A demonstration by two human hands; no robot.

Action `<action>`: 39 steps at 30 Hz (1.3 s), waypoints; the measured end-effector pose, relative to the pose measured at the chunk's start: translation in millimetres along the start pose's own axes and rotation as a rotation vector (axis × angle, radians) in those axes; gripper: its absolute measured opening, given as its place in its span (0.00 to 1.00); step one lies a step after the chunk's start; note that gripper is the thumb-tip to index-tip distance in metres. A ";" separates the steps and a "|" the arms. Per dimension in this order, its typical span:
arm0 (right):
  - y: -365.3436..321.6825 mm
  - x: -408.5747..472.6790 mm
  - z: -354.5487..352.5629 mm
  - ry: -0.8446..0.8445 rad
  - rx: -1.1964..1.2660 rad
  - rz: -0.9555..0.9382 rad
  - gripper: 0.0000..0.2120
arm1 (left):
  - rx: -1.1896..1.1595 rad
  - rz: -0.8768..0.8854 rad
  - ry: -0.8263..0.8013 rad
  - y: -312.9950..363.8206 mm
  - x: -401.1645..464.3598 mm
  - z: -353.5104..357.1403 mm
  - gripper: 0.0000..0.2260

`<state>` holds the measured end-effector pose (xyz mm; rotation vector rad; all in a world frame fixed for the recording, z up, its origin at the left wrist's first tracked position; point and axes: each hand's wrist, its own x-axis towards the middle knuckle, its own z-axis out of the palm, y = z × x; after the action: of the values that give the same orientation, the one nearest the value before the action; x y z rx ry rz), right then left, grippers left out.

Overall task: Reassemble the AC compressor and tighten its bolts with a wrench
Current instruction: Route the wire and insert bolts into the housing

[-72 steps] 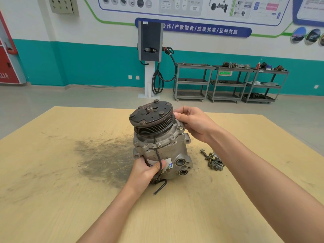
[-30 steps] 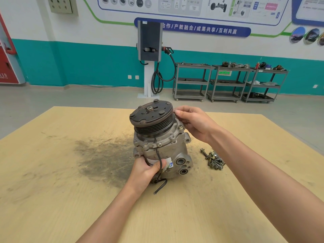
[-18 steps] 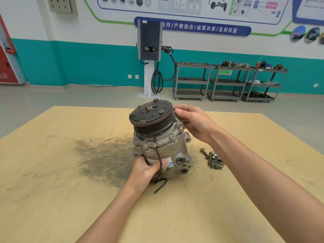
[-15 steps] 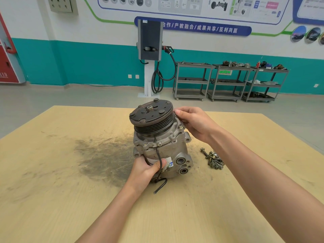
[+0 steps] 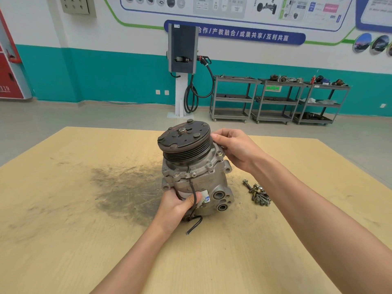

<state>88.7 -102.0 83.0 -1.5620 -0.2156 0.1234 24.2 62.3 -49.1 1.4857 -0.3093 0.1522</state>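
Note:
A grey AC compressor (image 5: 203, 179) stands tilted on the wooden table (image 5: 63, 230), its dark grooved pulley and clutch plate (image 5: 184, 139) facing up and towards me. My left hand (image 5: 176, 206) grips the lower near side of the body, thumb over a black cable (image 5: 194, 211) that hangs from it. My right hand (image 5: 235, 149) holds the upper right side, fingers curled behind the pulley's rim above a bolt head (image 5: 219, 153). A small heap of loose bolts (image 5: 257, 193) lies on the table to the right. No wrench is in view.
A dark greasy smear (image 5: 123, 187) covers the table left of the compressor. Beyond the table's far edge stand a charging post (image 5: 182, 60) and three grey shelf carts (image 5: 277, 98) against a teal and white wall.
Almost nothing differs. My right hand's fingers have shifted slightly at the pulley's rim; the compressor and my left hand stay as they were.

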 end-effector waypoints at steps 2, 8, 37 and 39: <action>-0.6 -0.4 2.0 0.012 -0.013 -0.002 0.07 | -0.002 0.003 0.004 -0.6 0.0 -0.4 0.12; -1.3 -3.2 9.1 0.081 -0.069 -0.025 0.07 | -0.012 0.005 0.001 -0.9 0.7 -0.1 0.13; 103.3 -67.6 -140.1 0.308 -1.132 0.080 0.07 | -0.004 0.012 0.007 -5.7 2.9 0.5 0.11; 106.8 -64.7 -137.7 0.348 -1.086 0.094 0.07 | -0.009 0.019 0.006 -6.1 3.1 0.3 0.12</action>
<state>61.3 -249.5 -26.7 -2.6364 0.1012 -0.2383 28.8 61.2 -53.9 1.4738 -0.3187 0.1708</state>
